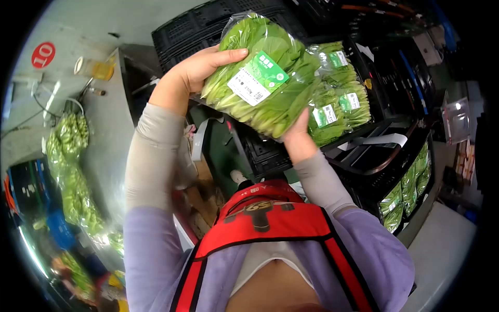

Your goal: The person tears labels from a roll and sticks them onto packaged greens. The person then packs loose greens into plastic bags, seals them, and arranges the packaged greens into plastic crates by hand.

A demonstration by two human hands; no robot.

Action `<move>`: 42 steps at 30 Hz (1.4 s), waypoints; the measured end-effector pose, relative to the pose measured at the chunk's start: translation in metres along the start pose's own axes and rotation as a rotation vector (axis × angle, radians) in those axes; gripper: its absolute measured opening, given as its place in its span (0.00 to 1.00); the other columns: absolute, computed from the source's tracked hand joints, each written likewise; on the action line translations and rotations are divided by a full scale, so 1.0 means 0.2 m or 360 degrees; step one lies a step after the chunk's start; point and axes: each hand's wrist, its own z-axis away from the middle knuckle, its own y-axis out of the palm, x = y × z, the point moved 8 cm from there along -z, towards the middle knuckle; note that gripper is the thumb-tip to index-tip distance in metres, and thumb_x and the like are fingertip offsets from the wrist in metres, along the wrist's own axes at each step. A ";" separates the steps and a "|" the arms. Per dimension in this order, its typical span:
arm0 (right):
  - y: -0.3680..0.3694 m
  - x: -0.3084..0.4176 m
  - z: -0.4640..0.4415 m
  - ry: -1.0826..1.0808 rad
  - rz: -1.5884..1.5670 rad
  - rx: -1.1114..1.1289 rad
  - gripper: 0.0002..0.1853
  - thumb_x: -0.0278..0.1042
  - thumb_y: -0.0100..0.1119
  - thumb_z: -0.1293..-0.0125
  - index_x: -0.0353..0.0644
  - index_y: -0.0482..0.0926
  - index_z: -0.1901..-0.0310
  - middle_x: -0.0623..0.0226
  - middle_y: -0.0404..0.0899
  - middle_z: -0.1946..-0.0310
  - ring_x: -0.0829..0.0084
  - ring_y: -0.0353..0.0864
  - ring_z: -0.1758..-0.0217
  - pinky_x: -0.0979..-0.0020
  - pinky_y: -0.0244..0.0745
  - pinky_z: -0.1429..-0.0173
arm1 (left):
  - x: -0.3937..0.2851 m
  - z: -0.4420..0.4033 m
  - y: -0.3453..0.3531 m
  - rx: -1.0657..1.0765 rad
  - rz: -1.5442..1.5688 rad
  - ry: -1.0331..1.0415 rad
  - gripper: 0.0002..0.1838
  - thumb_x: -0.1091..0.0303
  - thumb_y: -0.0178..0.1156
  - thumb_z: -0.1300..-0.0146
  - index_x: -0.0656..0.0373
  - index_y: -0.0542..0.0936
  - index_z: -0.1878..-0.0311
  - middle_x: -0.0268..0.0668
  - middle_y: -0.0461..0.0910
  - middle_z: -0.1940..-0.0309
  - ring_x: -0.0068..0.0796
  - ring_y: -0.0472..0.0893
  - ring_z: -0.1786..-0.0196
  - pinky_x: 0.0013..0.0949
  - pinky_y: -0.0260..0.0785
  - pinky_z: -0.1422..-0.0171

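The left hand [207, 66] is pinching one bag of leafy greens [266, 78], thumb uppermost; the right hand [298, 131] is gripping its lower edge, near three labelled packs [337, 98].

"Where does this view look from?"
"The wearer's head — forward and steeply down, with the straps [194, 280] at the bottom and a crate [183, 44] at the top."
"How near is it?"
"Close above the straps; the left hand [200, 68] and right hand [298, 129] show in the upper half."
"And how wide?"
"Very — the counter [106, 156] curves at the left, and black fills the corners."
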 end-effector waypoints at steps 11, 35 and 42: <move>-0.86 -0.25 0.05 0.0949 0.1088 -0.0659 0.39 0.39 0.56 0.38 0.38 0.46 0.31 0.56 0.56 0.35 0.62 0.55 0.32 0.59 0.52 0.34 | 0.48 -0.53 -0.38 -0.1095 -0.2369 0.0061 0.37 0.56 0.63 0.46 0.53 0.60 0.35 0.42 0.79 0.58 0.42 0.76 0.50 0.40 0.69 0.46; -0.05 0.15 -0.12 -0.0725 0.2547 0.0132 0.30 0.29 0.58 0.46 0.36 0.64 0.40 0.50 0.64 0.40 0.56 0.59 0.34 0.59 0.54 0.33 | 0.63 -0.46 -0.25 -0.1230 -0.2197 0.0084 0.37 0.43 0.58 0.48 0.47 0.65 0.36 0.40 0.61 0.34 0.49 0.56 0.31 0.55 0.52 0.33; -0.04 -0.22 -0.40 -0.1098 0.3708 0.0933 0.23 0.39 0.55 0.41 0.49 0.71 0.43 0.58 0.66 0.40 0.57 0.59 0.33 0.48 0.51 0.33 | 0.51 0.12 -0.17 -0.1672 -0.1566 0.0755 0.28 0.63 0.61 0.48 0.61 0.69 0.43 0.50 0.65 0.39 0.49 0.66 0.39 0.42 0.60 0.36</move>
